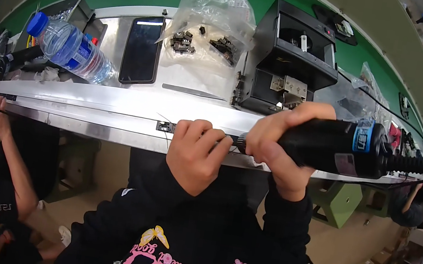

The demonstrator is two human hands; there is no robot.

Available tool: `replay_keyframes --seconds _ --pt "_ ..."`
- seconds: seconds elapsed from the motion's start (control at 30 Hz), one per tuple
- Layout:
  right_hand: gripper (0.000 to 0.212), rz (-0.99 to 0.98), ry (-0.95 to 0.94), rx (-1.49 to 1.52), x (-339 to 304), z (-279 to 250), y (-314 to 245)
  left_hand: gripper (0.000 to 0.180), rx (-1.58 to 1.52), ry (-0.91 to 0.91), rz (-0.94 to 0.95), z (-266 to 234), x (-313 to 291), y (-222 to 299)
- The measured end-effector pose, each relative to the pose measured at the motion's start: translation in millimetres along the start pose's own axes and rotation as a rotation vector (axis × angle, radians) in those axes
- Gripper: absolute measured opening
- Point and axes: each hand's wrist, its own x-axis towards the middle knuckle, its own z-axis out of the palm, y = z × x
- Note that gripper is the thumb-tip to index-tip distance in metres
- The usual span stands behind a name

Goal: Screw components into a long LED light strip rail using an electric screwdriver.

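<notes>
My right hand [281, 143] is wrapped round a thick black electric screwdriver [323, 144] with a blue label. The tool lies nearly level, its nose pointing left and its cord running off to the right. My left hand [194, 154] is closed at the front edge of the bench, close to that nose. Its fingers curl over a small dark piece that they mostly hide. Just left of those fingers, a small black part [164, 127] with thin wires sits in the white rail [87, 110] along the edge.
Behind the rail stand a black machine [295, 57] with a metal block, a clear bag [217, 11] by small black parts [183, 43], a phone [142, 49] and a water bottle [72, 49]. A co-worker's hands [1, 115] are at far left; a green stool [341, 202] stands below right.
</notes>
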Motion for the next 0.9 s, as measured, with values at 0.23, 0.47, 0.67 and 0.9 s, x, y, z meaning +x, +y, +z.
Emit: replay_keyframes --seconds 0.23,0.47,0.67,0.9 --pt "0.056 -0.153 0.306 0.181 16 -20 -34 0.034 0.002 -0.034 -0.031 -1 7 8" --pt "0.051 -0.301 0.402 -0.069 43 -42 -10 0.033 0.021 -0.016 -0.050 2 6 8" --pt "0.037 -0.159 -0.439 0.266 79 -89 -6 0.033 0.007 -0.006 -0.062 2 8 9" --pt "0.041 -0.043 0.378 -0.339 43 -28 -17 0.031 -0.017 0.048 -0.093 -1 6 11"
